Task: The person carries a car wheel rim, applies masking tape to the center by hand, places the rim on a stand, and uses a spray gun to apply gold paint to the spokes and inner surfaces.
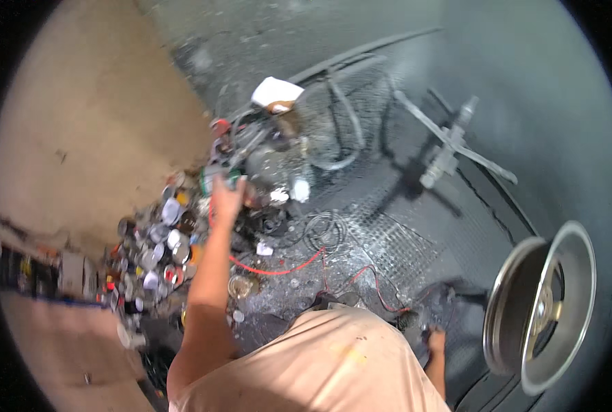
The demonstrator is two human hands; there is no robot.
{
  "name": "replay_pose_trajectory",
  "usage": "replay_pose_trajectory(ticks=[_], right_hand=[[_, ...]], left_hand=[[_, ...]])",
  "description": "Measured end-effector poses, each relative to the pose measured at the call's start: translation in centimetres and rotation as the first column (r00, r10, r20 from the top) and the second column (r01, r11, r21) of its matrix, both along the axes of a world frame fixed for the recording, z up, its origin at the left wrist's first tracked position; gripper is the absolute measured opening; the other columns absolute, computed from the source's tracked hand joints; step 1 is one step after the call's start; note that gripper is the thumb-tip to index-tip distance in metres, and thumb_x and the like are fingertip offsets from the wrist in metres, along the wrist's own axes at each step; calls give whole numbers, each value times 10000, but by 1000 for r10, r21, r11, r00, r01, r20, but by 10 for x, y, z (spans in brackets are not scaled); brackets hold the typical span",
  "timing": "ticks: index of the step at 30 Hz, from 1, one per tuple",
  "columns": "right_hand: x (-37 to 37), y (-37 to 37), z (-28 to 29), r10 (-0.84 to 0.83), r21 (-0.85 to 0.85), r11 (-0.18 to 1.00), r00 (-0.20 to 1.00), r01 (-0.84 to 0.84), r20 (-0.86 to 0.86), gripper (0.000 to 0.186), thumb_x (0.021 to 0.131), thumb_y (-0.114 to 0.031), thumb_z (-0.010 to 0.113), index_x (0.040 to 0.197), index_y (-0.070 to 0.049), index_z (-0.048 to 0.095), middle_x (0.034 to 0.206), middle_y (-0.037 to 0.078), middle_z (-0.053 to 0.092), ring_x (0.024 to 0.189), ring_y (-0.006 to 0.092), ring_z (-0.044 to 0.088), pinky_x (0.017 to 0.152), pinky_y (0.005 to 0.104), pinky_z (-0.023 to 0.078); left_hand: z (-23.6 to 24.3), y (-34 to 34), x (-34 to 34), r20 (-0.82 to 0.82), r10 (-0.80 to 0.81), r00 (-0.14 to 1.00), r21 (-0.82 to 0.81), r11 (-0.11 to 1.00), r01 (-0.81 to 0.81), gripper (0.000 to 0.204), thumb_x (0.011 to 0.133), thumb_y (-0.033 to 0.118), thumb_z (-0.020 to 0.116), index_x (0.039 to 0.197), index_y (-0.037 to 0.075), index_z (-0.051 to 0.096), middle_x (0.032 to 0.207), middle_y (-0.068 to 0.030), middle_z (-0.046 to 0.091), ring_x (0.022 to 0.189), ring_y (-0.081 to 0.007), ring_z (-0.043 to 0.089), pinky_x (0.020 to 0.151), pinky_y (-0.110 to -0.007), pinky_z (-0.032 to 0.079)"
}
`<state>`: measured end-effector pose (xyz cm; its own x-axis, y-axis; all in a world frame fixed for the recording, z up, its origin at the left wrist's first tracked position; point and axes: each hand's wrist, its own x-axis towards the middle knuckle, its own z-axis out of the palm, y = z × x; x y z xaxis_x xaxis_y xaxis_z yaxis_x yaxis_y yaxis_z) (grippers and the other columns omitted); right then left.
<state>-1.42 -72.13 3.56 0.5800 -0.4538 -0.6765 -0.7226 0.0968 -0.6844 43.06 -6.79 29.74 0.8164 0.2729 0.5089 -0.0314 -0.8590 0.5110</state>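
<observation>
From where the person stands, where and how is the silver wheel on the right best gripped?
Probably grip the wheel by its outer lip, coming from the open right side: its hollow face turns right, leaving that flared lip exposed.

Moderate, uneven light warms the tan wall on the left, while the grey wall on the right stays cool and dim. The metal stand casts a soft shadow leftward; highlights edge the wheel. Blur softens the left hand; fisheye curvature bends the edges, ringed in black
</observation>
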Motion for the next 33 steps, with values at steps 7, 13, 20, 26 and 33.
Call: replay_pose_trajectory(ticks=[7, 13, 20, 26, 33], right_hand=[[31, 29, 80, 246, -350, 907, 969, -236, -18, 248, 965, -228, 650, 996, 16, 684, 839, 98, 711, 734, 171, 656, 697, 344, 528], [-59, 65, 78, 83, -396, 909, 988, -130, -133, 330, 947, -332, 684, 956, -2, 700, 862, 128, 725, 775, 221, 686, 745, 381, 532], [-108, 83, 80, 131, -337, 913, 948, -229, -290, 424, 910, -448, 687, 1028, -42, 712, 1025, 191, 738, 968, 347, 701, 871, 436, 526], [-56, 76, 93, 216, -474, 835, 959, -278, -181, 419, 893, -405, 695, 1068, -25, 706, 1060, 223, 725, 1008, 401, 689, 876, 464, 530], [53, 113, 141, 451, -434, 805, 892, -405, 5, 435, 881, -404, 724, 1095, -25, 708, 1075, 212, 731, 1006, 378, 698, 887, 436, 536]], left_hand=[[-23, 73, 99, -442, -196, 875, -60, 980, 189, 740, 872, 536, 740, 1331, -30, 610, 1291, -245, 662, 1210, -382, 618, 1051, -443, 444], [-44, 53, 114, -290, -164, 943, 228, 945, 235, 658, 931, 536, 672, 1222, -53, 633, 1161, -313, 668, 1133, -491, 596, 967, -482, 470], [-18, 35, 93, -362, -121, 924, 233, 949, 215, 713, 911, 594, 654, 1302, -2, 622, 1192, -293, 671, 1103, -500, 612, 926, -520, 485], [-22, 18, 64, -267, -61, 962, 305, 941, 145, 634, 906, 569, 672, 1222, 20, 654, 1100, -271, 700, 1022, -492, 640, 852, -541, 500], [-30, -29, -32, -335, -25, 942, 279, 952, 125, 662, 851, 568, 744, 1131, -24, 646, 1018, -269, 708, 980, -500, 648, 815, -537, 508]])
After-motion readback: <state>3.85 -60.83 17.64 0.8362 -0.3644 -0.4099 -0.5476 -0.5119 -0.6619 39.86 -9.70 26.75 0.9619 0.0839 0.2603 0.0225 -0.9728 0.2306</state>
